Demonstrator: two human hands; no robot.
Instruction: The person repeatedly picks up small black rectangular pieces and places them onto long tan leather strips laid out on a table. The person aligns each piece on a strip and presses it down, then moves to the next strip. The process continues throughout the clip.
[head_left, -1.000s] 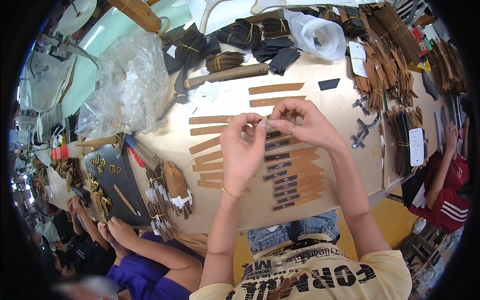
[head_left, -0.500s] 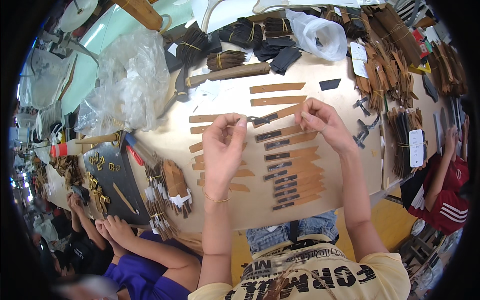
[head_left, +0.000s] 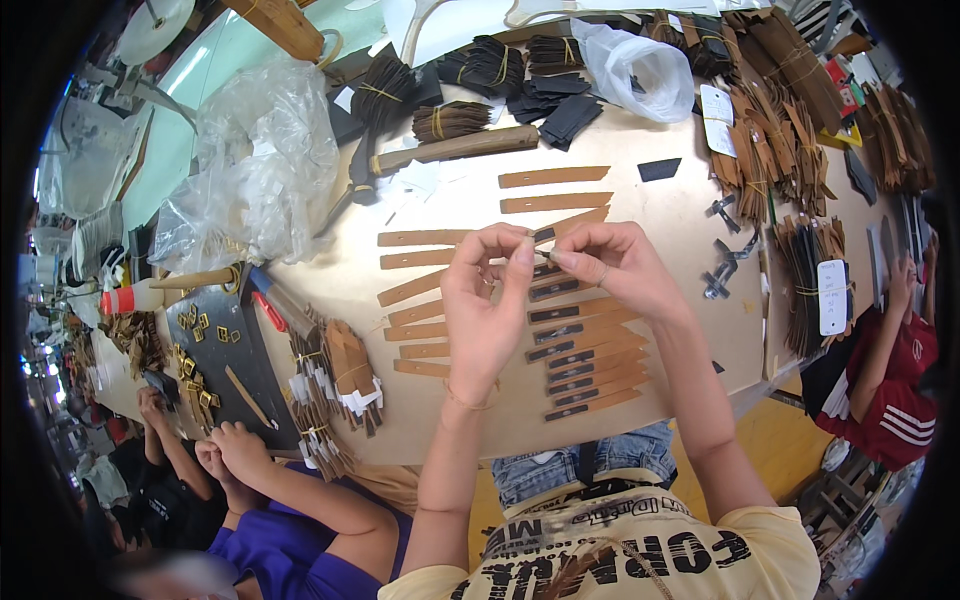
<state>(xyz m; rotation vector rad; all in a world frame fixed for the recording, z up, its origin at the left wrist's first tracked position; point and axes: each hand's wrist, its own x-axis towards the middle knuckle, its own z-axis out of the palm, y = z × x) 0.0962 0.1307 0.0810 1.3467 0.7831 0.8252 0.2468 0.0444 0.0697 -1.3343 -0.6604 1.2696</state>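
My left hand [head_left: 487, 285] and my right hand [head_left: 618, 262] meet fingertip to fingertip above the middle of the table, both closed in a pinch. A small dark strip [head_left: 543, 253] is between their fingertips, mostly covered by them. Just beyond lies a slanted tan leather strip [head_left: 585, 220] with a dark patch on its end. Nearer me runs a column of overlapping tan strips with dark patches [head_left: 572, 370] on their left ends. Partly behind my left hand are plain slotted tan strips [head_left: 412, 260]. Two more plain strips [head_left: 555, 176] lie farther off.
Dark bundles [head_left: 490, 65] and a clear plastic bag [head_left: 270, 150] stand at the back. Tan strip bundles [head_left: 770, 150] and loose black pieces [head_left: 718, 270] are on the right. Buckles [head_left: 195, 375] lie on a black board to the left. Other people sit on both sides.
My left hand has moved right and my right hand slightly left and down, so their fingertips now meet at the dark strip, which the left hand held alone.
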